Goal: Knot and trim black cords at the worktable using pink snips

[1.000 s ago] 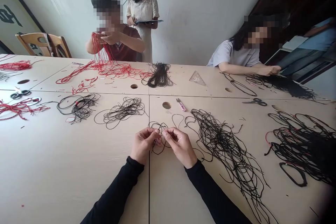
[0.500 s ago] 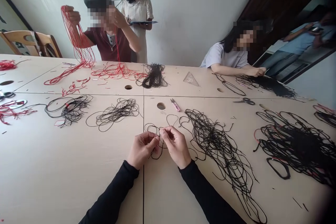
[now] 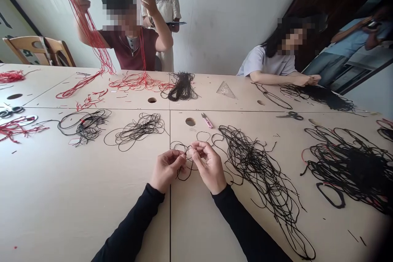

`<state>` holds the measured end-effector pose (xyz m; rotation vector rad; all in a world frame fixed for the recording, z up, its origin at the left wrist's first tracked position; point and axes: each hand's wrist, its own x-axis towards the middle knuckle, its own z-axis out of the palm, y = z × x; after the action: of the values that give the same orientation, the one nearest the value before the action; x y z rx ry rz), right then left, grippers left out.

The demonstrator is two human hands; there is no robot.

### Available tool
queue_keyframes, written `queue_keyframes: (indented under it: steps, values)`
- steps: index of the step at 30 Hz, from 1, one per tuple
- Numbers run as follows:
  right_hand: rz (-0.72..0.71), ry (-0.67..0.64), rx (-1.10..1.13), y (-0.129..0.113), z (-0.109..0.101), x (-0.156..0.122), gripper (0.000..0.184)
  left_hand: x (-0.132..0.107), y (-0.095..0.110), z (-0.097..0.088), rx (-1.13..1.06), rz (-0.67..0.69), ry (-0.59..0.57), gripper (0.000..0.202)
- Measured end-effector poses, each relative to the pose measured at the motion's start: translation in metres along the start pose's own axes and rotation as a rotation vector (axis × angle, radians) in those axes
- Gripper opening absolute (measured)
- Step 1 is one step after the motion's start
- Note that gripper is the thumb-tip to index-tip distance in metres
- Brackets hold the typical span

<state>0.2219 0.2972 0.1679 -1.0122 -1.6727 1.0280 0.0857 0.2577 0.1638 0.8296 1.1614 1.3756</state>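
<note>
- left hand [image 3: 167, 170] and right hand [image 3: 208, 166] both pinched almost shut on a black cord [image 3: 178, 144], fingertips nearly touching, over the table [image 3: 92, 208]
- big tangled heaps [image 3: 254, 163] to the right, looks like plenty left
- only a neater bundle [image 3: 181, 86] far off

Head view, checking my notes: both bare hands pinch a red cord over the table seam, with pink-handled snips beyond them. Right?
No: in the head view the cord is black, not red. The left hand and right hand pinch it over the table seam, pink-handled snips beyond.
</note>
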Motion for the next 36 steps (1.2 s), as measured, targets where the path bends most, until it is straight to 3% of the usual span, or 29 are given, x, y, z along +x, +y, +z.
queue_keyframes:
  steps: [8,16,31,36]
  values:
    - [0.02,-0.114,-0.02,0.0015,0.002,-0.0005,0.024,0.0017,0.0026,-0.0021,-0.166,-0.029,0.045,0.03]
    - [0.032,-0.14,0.028,-0.0016,0.0012,-0.0008,0.025,0.0031,0.0023,-0.0048,-0.173,-0.087,0.037,0.033]
    - [0.002,-0.137,-0.024,0.0025,0.0006,-0.0002,0.022,0.0028,0.0015,-0.0017,-0.109,-0.049,0.037,0.034]
    - [-0.069,-0.142,-0.111,0.0032,0.0002,0.0004,0.022,0.0019,0.001,-0.0004,-0.087,-0.015,0.043,0.032]
